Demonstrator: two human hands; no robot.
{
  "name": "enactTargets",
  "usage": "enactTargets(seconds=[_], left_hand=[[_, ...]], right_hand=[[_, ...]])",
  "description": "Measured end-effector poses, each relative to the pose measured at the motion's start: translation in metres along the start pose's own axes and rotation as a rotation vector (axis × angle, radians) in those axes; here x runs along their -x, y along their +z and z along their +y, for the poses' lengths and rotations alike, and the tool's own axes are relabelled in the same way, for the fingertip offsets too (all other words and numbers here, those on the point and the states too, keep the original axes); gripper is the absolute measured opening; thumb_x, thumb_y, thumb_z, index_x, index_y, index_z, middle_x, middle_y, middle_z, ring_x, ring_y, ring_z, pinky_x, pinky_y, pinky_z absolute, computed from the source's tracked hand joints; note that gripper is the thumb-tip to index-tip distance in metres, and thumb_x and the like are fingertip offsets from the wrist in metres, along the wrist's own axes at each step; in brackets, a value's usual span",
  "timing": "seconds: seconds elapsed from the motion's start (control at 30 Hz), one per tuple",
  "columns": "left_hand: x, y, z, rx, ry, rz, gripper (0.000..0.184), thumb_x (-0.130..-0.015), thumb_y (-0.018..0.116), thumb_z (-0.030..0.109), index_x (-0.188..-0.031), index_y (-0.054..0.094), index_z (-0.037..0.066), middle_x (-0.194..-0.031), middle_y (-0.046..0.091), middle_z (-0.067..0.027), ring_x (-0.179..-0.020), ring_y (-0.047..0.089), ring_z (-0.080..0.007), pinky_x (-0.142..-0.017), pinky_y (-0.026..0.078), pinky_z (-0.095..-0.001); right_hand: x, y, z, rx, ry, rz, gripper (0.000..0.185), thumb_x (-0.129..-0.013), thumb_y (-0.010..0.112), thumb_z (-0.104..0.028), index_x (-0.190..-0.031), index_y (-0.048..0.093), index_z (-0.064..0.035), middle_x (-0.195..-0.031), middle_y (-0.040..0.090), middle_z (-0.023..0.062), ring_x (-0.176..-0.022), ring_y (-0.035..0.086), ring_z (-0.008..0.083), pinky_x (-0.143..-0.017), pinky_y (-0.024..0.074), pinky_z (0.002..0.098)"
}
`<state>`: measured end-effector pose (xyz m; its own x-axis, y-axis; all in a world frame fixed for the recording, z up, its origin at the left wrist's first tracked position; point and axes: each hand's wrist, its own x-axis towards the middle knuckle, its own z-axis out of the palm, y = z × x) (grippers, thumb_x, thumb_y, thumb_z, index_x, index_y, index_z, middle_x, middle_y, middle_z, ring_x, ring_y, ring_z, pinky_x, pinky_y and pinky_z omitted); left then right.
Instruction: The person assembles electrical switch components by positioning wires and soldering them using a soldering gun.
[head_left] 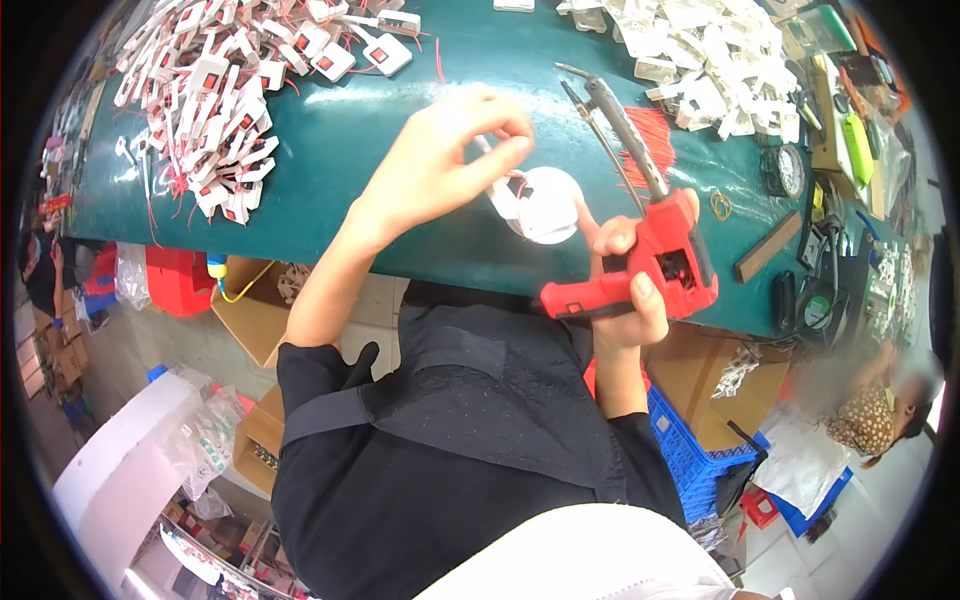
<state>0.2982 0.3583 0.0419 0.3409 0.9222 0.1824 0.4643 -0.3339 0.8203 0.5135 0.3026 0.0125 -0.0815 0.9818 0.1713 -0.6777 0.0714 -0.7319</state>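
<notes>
My right hand (pixel 632 300) is wrapped around the grip of a red soldering gun (pixel 672 250), whose long grey tip and thin feed tube point up and away over the table. One finger of that hand reaches to the edge of a white round piece (pixel 548 208) lying on the green table. My left hand (pixel 440 165) hovers above and left of this piece, thumb and forefinger curled together in a pinch. What sits in the pinch is hidden by the fingers and glare. A short red wire shows below the thumb, by a smaller white part.
A big heap of white plastic parts with red wires (pixel 225 110) covers the table's left. White housings (pixel 700 60) are piled at the back right. Red wires (pixel 650 140) lie behind the soldering gun. A wooden strip (pixel 768 247) and tape roll (pixel 782 171) lie on the right.
</notes>
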Motion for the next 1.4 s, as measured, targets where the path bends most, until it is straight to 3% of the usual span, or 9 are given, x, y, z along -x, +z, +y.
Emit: enactTargets(seconds=[0.07, 0.2, 0.3, 0.5, 0.63, 0.87, 1.1, 1.27, 1.4], left_hand=[[0.008, -0.008, 0.0, -0.059, 0.22, 0.06, 0.017, -0.079, 0.065, 0.009, -0.096, 0.065, 0.005, -0.099, 0.066, -0.0087, -0.096, 0.061, -0.0232, -0.089, 0.043, -0.0359], [0.029, 0.007, 0.013, -0.101, 0.323, 0.065, 0.03, -0.074, 0.068, 0.007, -0.103, 0.066, 0.009, -0.097, 0.065, -0.0069, -0.097, 0.061, -0.0216, -0.101, 0.033, -0.0455], [0.034, 0.023, 0.017, -0.119, 0.255, 0.172, 0.033, -0.069, 0.073, 0.008, -0.101, 0.066, 0.009, -0.095, 0.065, -0.0061, -0.1, 0.06, -0.0208, -0.1, 0.034, -0.0452], [0.023, 0.03, 0.006, -0.111, 0.362, 0.325, 0.025, -0.067, 0.074, 0.003, -0.091, 0.068, 0.008, -0.084, 0.064, -0.0042, -0.084, 0.061, -0.0214, -0.089, 0.044, -0.041], [0.022, 0.021, -0.005, 0.016, 0.412, 0.205, 0.022, -0.065, 0.075, 0.004, -0.087, 0.069, 0.008, -0.076, 0.056, 0.0006, -0.077, 0.058, -0.0209, -0.078, 0.043, -0.0361], [0.015, 0.0, 0.005, -0.4, 0.551, -0.093, 0.025, -0.068, 0.071, 0.011, -0.093, 0.067, 0.011, -0.072, 0.051, 0.0028, -0.071, 0.054, -0.0163, -0.076, 0.039, -0.0322], [0.028, 0.041, -0.001, -0.278, 0.393, 0.213, 0.026, -0.066, 0.073, 0.008, -0.09, 0.065, 0.012, -0.075, 0.057, 0.0042, -0.074, 0.057, -0.0158, -0.079, 0.039, -0.0317], [0.035, 0.044, 0.009, -0.359, 0.357, 0.295, 0.02, -0.063, 0.075, 0.006, -0.08, 0.065, 0.012, -0.078, 0.055, 0.0027, -0.079, 0.057, -0.0167, -0.081, 0.039, -0.0328], [0.033, 0.05, 0.017, -0.276, 0.192, 0.399, 0.017, -0.06, 0.073, 0.004, -0.07, 0.061, 0.009, -0.091, 0.055, -0.0056, -0.094, 0.054, -0.0237, -0.082, 0.039, -0.0352]], right_hand=[[0.008, 0.006, -0.001, 0.052, -0.007, 0.056, 0.086, -0.073, 0.059, -0.024, -0.144, 0.011, -0.0113, -0.088, 0.053, 0.005, -0.084, 0.054, 0.0189, -0.102, 0.0254, 0.0661], [0.017, 0.014, -0.002, 0.06, 0.012, 0.087, 0.086, -0.074, 0.059, -0.024, -0.145, 0.011, -0.0143, -0.091, 0.052, 0.0032, -0.087, 0.053, 0.0176, -0.103, 0.0257, 0.0639], [0.021, 0.014, 0.001, 0.057, -0.016, 0.065, 0.086, -0.074, 0.059, -0.025, -0.145, 0.011, -0.0157, -0.092, 0.052, 0.0027, -0.088, 0.052, 0.017, -0.104, 0.0258, 0.0629], [0.022, 0.012, 0.001, 0.062, -0.001, 0.074, 0.086, -0.075, 0.059, -0.023, -0.146, 0.011, -0.0171, -0.094, 0.052, 0.0025, -0.091, 0.052, 0.0165, -0.105, 0.0259, 0.0614], [0.021, 0.012, 0.002, 0.051, -0.017, 0.066, 0.085, -0.076, 0.058, -0.023, -0.146, 0.01, -0.0172, -0.095, 0.053, 0.0028, -0.093, 0.051, 0.0173, -0.105, 0.0257, 0.0616], [0.018, 0.012, 0.005, 0.034, -0.039, 0.029, 0.086, -0.077, 0.059, -0.02, -0.146, 0.009, -0.0167, -0.095, 0.052, 0.0042, -0.093, 0.052, 0.0184, -0.106, 0.023, 0.0622], [0.019, 0.013, -0.005, 0.023, -0.001, 0.089, 0.087, -0.075, 0.06, -0.02, -0.146, 0.01, -0.0163, -0.093, 0.053, 0.0056, -0.09, 0.052, 0.0192, -0.105, 0.0239, 0.0625], [0.022, -0.013, -0.057, 0.284, -0.015, -0.036, 0.088, -0.074, 0.066, -0.015, -0.143, 0.012, -0.0057, -0.086, 0.057, 0.0197, -0.081, 0.06, 0.0315, -0.08, 0.0508, 0.0556], [0.042, -0.014, -0.088, 0.411, 0.06, 0.026, 0.082, -0.071, 0.068, -0.009, -0.138, 0.023, 0.0042, -0.086, 0.06, 0.0229, -0.078, 0.063, 0.032, -0.072, 0.0545, 0.0448]])
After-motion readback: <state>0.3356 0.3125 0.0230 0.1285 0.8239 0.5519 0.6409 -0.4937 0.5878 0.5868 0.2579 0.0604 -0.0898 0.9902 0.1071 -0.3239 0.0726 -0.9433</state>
